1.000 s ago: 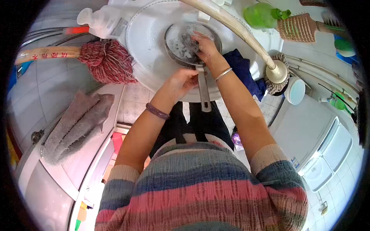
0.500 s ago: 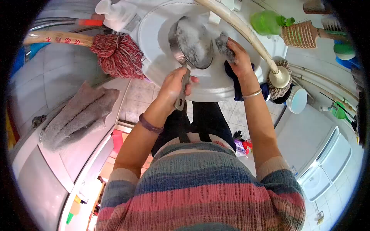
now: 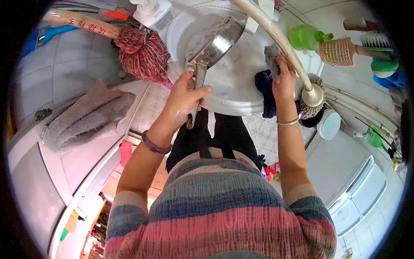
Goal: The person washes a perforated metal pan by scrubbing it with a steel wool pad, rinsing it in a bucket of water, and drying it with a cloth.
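My left hand (image 3: 184, 98) grips the handle of a metal water dipper (image 3: 221, 43) over the white washbasin (image 3: 235, 77). The dipper is tipped on its side, its shiny underside facing right and its mouth toward the basin's left. Whether liquid still runs out of it, I cannot tell. On the right side of the basin, my right hand (image 3: 284, 80) is closed on a grey, fuzzy scouring pad (image 3: 271, 58). A dark blue cloth (image 3: 265, 88) hangs over the basin's rim beside that hand.
A pale curved pipe (image 3: 276, 32) crosses the basin's right side. At the left are a red mop head (image 3: 142, 58), a white pump bottle (image 3: 153, 13) and a grey towel (image 3: 86, 116). A green bottle (image 3: 302, 36) and a hairbrush (image 3: 338, 52) lie at the right.
The dipper, previously level with suds inside, has turned over onto its side. My right hand with the pad has moved right, away from it.
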`<state>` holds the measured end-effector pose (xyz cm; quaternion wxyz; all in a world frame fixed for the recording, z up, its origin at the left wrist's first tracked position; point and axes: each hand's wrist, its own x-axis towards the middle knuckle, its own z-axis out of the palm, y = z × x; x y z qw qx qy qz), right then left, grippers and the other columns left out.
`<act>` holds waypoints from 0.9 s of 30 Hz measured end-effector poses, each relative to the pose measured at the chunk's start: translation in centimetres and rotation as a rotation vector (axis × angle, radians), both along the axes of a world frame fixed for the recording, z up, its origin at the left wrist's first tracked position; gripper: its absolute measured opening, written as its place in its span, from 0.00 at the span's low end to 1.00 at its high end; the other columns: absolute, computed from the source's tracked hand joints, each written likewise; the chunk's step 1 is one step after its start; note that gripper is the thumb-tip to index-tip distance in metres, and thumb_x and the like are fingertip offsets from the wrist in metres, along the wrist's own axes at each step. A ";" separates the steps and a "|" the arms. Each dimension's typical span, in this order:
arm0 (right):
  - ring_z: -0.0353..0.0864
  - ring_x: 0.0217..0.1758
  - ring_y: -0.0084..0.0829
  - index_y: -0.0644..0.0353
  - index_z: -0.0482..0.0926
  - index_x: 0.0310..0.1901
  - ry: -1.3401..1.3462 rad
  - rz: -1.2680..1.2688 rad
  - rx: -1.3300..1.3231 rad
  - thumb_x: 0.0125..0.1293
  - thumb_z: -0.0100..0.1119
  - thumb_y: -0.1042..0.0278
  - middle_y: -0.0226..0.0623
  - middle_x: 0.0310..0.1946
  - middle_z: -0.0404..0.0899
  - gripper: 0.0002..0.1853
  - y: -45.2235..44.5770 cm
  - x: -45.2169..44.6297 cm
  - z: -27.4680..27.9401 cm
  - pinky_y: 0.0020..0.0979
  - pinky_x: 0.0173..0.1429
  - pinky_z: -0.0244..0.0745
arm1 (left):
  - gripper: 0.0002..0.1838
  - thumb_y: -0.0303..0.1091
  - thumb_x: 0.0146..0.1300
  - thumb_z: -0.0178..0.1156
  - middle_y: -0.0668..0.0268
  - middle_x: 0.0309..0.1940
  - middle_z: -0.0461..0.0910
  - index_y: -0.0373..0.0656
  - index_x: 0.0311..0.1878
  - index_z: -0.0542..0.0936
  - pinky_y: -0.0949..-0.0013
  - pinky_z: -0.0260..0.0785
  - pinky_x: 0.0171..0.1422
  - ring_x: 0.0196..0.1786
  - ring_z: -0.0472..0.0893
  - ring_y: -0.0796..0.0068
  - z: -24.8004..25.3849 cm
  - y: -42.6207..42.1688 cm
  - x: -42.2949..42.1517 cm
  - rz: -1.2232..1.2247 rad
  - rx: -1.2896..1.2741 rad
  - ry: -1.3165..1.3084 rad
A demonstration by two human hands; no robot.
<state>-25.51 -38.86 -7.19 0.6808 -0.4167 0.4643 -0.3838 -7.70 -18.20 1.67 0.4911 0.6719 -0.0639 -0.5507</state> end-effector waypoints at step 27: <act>0.68 0.63 0.40 0.59 0.74 0.54 0.273 0.292 -0.672 0.57 0.58 0.76 0.45 0.58 0.70 0.20 4.2 2.1 2.8 0.33 0.67 0.60 | 0.27 0.26 0.63 0.56 0.65 0.31 0.76 0.40 0.64 0.59 0.80 0.60 0.17 0.17 0.70 0.83 -3.9 5.6 -0.4 -0.149 -0.128 -0.075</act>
